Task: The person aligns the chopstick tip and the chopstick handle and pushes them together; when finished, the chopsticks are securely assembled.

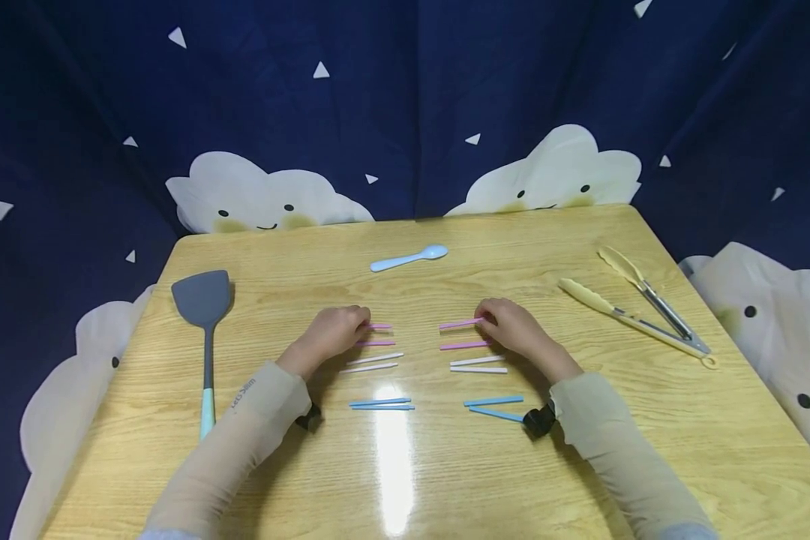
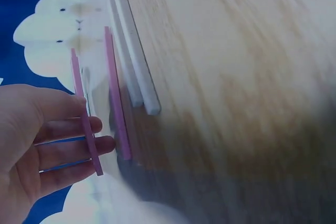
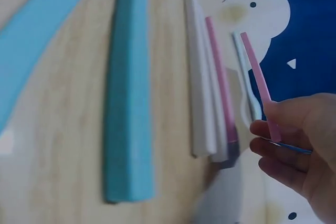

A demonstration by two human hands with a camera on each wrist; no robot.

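My left hand (image 1: 337, 330) pinches a thin pink stick (image 2: 79, 77) between thumb and fingers, holding it just above the wooden table. Across from it, my right hand (image 1: 509, 326) pinches another pink stick (image 3: 255, 66) near one end, its free end pointing left towards the left hand's stick. A gap separates the two held sticks. Below each hand, one more pink stick lies on the table, on the left (image 1: 378, 343) and on the right (image 1: 464, 346). Nearer to me come two white sticks on the left (image 1: 371, 367) and two on the right (image 1: 478, 370).
Two blue sticks lie at the left (image 1: 381, 407) and two at the right (image 1: 493, 401), near my wrists. A pale blue spoon (image 1: 408, 259) lies farther back. A grey spatula (image 1: 204, 300) is at far left, yellow-tipped tongs (image 1: 655, 315) at right. A dark curtain (image 1: 412, 112) hangs behind the table (image 1: 445, 465).
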